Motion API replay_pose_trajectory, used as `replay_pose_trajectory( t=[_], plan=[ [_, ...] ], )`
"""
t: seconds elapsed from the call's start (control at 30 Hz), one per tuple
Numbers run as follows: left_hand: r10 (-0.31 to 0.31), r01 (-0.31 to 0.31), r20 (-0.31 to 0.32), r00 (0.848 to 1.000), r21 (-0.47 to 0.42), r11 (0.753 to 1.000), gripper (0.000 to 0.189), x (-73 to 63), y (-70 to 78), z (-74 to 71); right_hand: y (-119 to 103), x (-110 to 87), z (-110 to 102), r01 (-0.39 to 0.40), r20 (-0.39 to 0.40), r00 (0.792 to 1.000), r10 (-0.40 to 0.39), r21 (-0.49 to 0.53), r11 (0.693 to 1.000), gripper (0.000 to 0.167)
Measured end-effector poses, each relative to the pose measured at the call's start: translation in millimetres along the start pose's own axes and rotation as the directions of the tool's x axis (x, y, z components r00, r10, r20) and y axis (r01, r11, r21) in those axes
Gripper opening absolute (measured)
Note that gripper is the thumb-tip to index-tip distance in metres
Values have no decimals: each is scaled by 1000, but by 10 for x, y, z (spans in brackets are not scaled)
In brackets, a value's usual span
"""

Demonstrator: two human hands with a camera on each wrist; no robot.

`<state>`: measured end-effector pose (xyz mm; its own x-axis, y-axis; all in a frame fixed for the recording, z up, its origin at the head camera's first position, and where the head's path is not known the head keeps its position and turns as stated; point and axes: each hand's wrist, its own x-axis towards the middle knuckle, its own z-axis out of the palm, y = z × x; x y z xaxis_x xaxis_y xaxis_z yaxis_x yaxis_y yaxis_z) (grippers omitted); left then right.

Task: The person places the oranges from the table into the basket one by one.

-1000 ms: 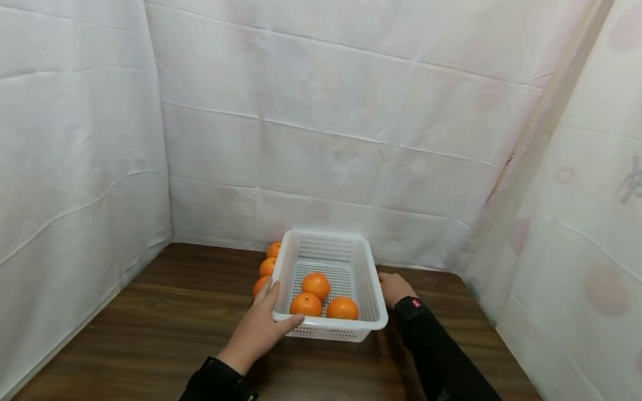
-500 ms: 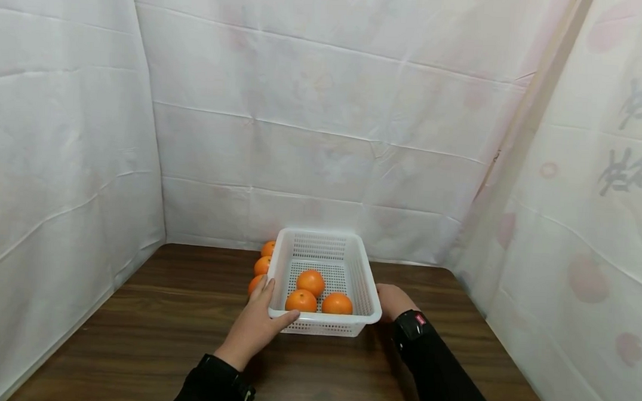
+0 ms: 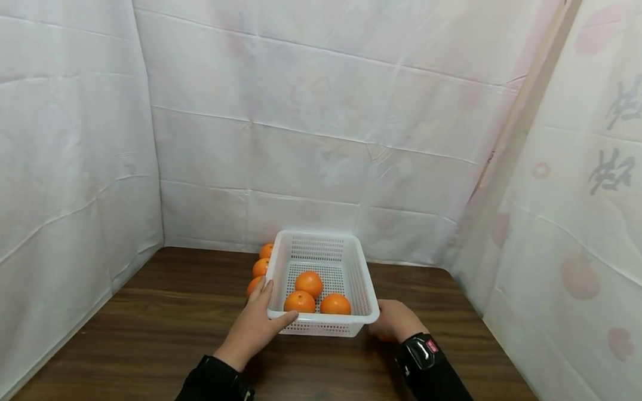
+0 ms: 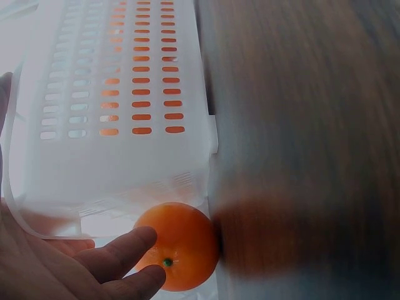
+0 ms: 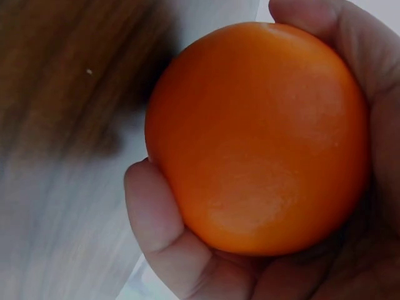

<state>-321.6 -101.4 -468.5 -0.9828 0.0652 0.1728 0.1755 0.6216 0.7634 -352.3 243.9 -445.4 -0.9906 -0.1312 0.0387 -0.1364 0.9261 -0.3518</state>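
Observation:
A white perforated plastic basket (image 3: 323, 327) stands on the table with three oranges inside, including one at the front right (image 3: 335, 304). My left hand (image 3: 255, 326) rests at its front left corner, thumb along the front rim and fingers along the left side. In the left wrist view, two of those fingers touch an orange (image 4: 187, 247) beside the basket. Just right of the basket, my right hand (image 3: 399, 320) grips another orange (image 5: 256, 137), fingers and thumb curled round it. The head view mostly hides that fruit behind the hand.
A row of oranges (image 3: 261, 267) lies along the basket's left side, partly hidden by it. The brown wooden table (image 3: 186, 320) ends at a white cloth wall (image 3: 312, 164) at the back. More cloth hangs on the left and right.
My right hand has come nearer along the basket's right side, holding the orange low. The left hand keeps its place on the basket corner. The head view has shifted slightly.

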Motion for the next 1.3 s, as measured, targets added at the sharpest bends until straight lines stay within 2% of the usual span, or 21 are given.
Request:
replay_pose_trajectory(
  t=[0.37, 0.63, 0.77, 0.97, 1.13, 1.3],
  plan=[
    [-6, 6, -2, 1000, 2, 1000, 110, -4, 5, -20, 71, -156, 52, -46, 0, 999, 46, 44, 998, 34],
    [-12, 12, 2, 1000, 11, 1000, 111, 13, -9, -15, 48, -152, 73, -38, -6, 999, 38, 18, 999, 40],
    [-23, 23, 7, 1000, 2, 1000, 112, 5, 10, -7, 36, -169, 49, -26, -37, 999, 26, 25, 999, 36],
    [-3, 3, -3, 1000, 1, 1000, 111, -6, 17, -16, -82, -257, -166, -55, -102, 993, 58, 27, 998, 26],
    [-13, 13, -6, 1000, 4, 1000, 111, -1, -1, -19, -205, -337, -424, -48, -131, 990, 47, -6, 999, 33],
    [-13, 13, 2, 1000, 8, 1000, 111, 1, -19, -13, -287, -399, -654, -72, -135, 988, 69, -18, 997, 40]
  ],
)
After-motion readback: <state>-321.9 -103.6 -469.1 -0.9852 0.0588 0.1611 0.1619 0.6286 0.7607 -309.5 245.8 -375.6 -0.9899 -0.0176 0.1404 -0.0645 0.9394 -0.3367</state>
